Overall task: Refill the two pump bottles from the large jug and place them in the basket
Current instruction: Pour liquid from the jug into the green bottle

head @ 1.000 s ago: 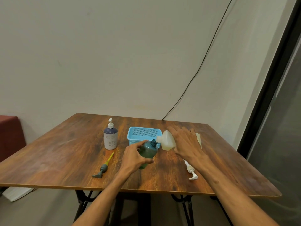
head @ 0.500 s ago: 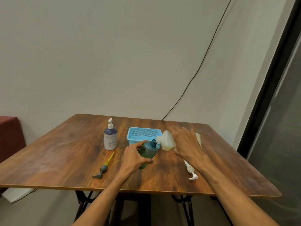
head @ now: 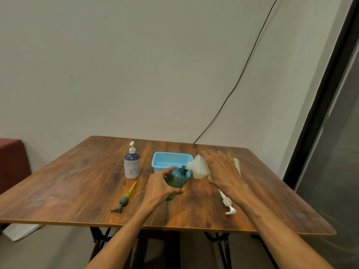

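The teal pump bottle (head: 177,178), its pump off and its threaded neck bare, stands near the middle of the wooden surface (head: 77,181), leaning a little toward 1 o'clock. The left hand (head: 158,189) grips it from the 8 o'clock side, the fingers (head: 165,172) curled round the far side of its body and the thumb across the near side. At the bottle's 2 o'clock, the large whitish jug (head: 198,168) is tipped onto its side, its white spout right at the bottle's open neck; pale yellowish liquid shows in its lower part. The right hand (head: 223,169) holds the jug from above, fingers spread over its top and far shoulder. The light blue basket (head: 171,162) sits at the bottle's 12 o'clock, just behind the neck and the spout. A second pump bottle (head: 132,164), white with a dark blue shoulder and its white pump fitted, stands upright at 10 o'clock, apart from the basket. A grey pump head with a yellow tube (head: 124,199) lies at 8 o'clock, and a white pump (head: 227,203) lies at 4 o'clock beneath the right forearm. A black cable (head: 242,70) runs up the pale wall from the surface's far edge.
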